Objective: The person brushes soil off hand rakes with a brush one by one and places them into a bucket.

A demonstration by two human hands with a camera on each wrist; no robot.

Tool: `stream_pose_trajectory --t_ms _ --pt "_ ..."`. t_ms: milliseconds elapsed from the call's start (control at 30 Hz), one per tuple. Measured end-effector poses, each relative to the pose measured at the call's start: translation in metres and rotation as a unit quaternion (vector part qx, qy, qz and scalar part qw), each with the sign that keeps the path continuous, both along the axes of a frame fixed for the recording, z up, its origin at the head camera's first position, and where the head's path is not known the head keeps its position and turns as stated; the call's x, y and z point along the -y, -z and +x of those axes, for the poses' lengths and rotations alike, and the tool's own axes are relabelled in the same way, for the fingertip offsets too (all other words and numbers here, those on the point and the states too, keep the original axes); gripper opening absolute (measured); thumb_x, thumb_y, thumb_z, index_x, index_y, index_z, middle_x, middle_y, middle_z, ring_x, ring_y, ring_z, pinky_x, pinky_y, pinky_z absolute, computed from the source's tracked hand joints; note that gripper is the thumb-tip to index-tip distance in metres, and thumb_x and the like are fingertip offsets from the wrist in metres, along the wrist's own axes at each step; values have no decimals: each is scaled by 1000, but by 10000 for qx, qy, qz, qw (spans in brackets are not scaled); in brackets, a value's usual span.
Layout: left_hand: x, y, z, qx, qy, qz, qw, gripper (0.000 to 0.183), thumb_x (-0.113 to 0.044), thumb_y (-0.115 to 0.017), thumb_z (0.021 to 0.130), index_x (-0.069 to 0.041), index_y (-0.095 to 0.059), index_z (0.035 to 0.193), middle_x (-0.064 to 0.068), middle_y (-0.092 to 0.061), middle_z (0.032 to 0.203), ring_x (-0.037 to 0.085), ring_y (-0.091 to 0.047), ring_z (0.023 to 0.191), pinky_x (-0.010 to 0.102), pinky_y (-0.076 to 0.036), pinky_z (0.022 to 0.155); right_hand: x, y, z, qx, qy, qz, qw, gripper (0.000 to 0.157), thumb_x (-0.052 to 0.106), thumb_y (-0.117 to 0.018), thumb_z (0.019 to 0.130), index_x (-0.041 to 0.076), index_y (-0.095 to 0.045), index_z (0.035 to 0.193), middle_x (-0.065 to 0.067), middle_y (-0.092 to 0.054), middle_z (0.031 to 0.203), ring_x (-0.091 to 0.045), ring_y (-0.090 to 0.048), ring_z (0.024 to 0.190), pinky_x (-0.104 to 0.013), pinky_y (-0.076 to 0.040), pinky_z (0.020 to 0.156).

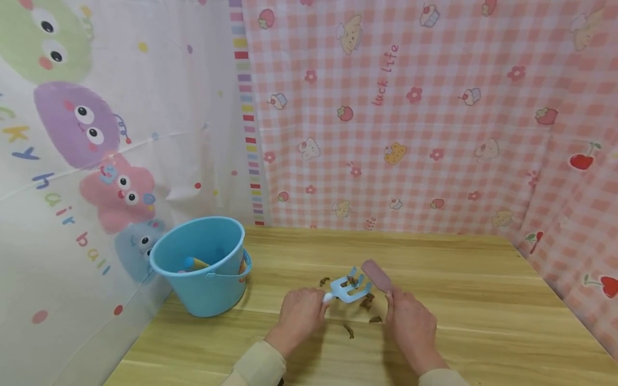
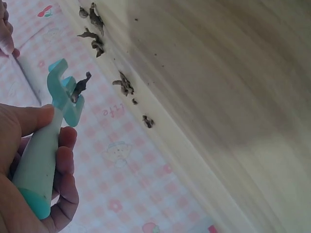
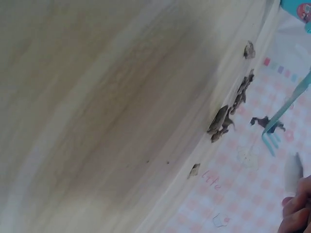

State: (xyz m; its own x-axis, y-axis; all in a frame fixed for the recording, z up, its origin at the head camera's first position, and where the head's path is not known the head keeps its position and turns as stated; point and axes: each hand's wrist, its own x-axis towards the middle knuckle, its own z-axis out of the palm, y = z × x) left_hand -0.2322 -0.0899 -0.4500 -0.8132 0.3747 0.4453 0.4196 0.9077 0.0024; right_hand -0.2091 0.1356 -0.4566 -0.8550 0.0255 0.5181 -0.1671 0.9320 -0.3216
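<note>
My left hand (image 1: 301,313) grips the pale handle of a light blue toy hand rake (image 1: 348,289), its fingers wrapped round the handle (image 2: 41,162) in the left wrist view. A dark, shrivelled brown piece (image 2: 81,87) lies on the prongs. To the right, my right hand (image 1: 412,327) holds a flat, dull pink blade-shaped tool (image 1: 377,275), its tip close to the prongs; the grasping fingers (image 3: 296,213) partly hide its handle. Below the rake, several dried brown pieces (image 1: 348,331) are scattered over the wooden tabletop, some near the right hand.
A blue bucket (image 1: 198,289) with a handle stands at the left of the wooden table (image 1: 483,321), with a yellow and blue thing (image 1: 195,262) inside. Patterned cloth (image 1: 410,134) hangs behind the table and along both sides.
</note>
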Motion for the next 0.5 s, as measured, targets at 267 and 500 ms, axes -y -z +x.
stream_pose_trajectory --t_ms 267,500 --pt "-4 -9 2 104 88 -239 9996 33 -32 -72 89 -19 -54 64 -8 -47 56 8 -44 48 26 -36 45 10 12 0 -638 -502 1185 9896 18 17 -74 89 4 -67 99 -8 -60 67 -24 -58 51 -35 -40 36" --pt "-7 -11 5 148 113 -385 9991 35 -32 -72 89 -19 -53 63 -9 -44 55 8 -40 47 25 -35 46 1 13 -2 -463 -159 1203 9915 20 17 -72 91 1 -64 100 -10 -56 67 -26 -56 52 -38 -39 38"
